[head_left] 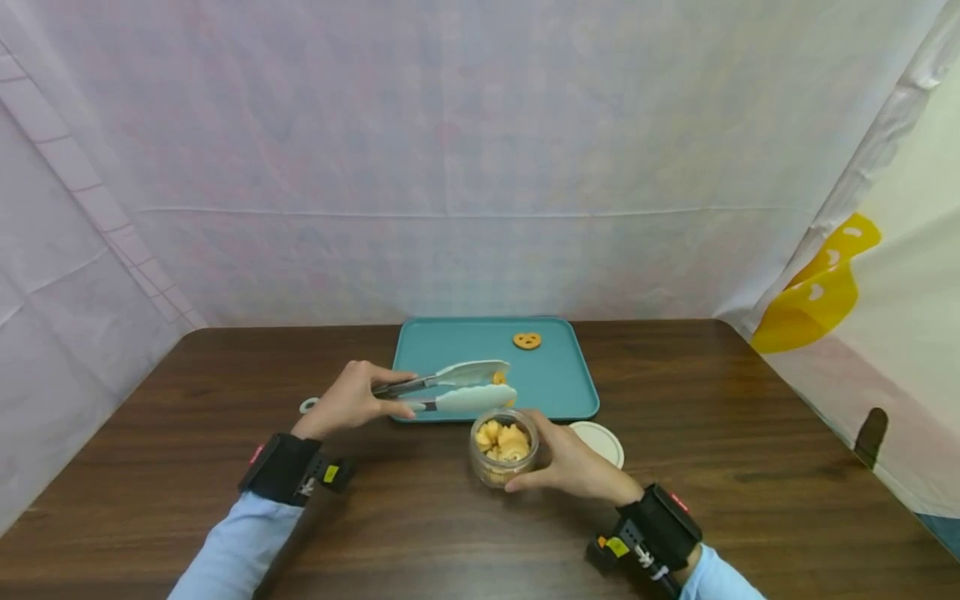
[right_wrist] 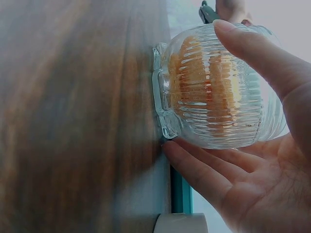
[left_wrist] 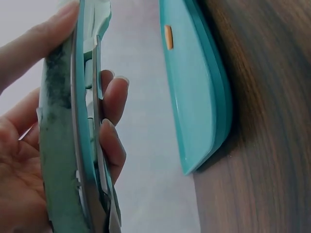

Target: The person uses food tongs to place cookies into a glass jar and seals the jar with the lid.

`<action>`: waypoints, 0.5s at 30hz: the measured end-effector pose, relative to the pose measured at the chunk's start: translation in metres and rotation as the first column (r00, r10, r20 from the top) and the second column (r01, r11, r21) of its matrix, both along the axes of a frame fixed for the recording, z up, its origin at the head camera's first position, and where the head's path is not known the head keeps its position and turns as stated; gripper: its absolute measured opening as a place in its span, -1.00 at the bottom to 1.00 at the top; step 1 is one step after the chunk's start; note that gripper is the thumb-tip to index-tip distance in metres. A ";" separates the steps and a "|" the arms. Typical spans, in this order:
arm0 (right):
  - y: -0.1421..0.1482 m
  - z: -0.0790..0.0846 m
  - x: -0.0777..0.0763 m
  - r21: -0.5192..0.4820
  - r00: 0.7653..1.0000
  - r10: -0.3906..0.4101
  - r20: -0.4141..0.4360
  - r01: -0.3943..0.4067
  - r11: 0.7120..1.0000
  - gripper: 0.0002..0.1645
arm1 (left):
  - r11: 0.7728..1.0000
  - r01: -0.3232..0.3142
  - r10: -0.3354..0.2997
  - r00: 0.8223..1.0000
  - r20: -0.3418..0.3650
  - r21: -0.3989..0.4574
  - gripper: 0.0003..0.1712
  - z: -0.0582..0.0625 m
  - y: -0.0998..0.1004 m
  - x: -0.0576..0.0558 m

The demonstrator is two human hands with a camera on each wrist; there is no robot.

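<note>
My left hand grips a pair of tongs, thumb on one arm and fingers on the other. Their pale green scalloped tips reach over the tray toward the jar, parted, and a small golden-brown piece shows between them. My right hand curves round a ribbed clear glass jar, thumb on one side and fingers on the other. The jar stands upright and uncapped on the table, and pale yellow biscuits fill much of it.
Behind the jar lies a teal tray bearing a round brown cookie with holes. A whitish round lid sits right of the jar, beside my right hand. The dark wooden table meets a pale cloth backdrop.
</note>
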State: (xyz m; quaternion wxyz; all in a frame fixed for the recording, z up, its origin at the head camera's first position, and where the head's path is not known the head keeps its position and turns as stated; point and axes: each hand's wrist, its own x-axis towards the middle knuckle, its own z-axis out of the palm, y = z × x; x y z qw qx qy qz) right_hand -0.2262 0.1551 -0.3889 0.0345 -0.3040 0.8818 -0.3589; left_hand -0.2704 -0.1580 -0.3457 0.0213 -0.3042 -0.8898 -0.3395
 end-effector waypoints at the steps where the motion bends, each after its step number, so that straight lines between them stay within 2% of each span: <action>1: 0.000 0.000 0.000 0.000 1.000 0.001 -0.003 -0.001 1.000 0.04 | 1.000 0.000 0.000 1.000 0.000 0.002 -0.36 0.000 -0.001 0.000; 9: 0.001 0.000 0.000 -0.004 1.000 0.001 0.004 -0.001 1.000 0.02 | 0.999 -0.019 0.019 1.000 0.001 0.040 -0.36 0.006 -0.005 0.005; 15: 0.001 0.001 0.000 0.003 1.000 -0.007 -0.012 0.007 1.000 0.04 | 0.998 0.018 -0.019 1.000 0.005 0.068 -0.37 0.009 -0.006 0.007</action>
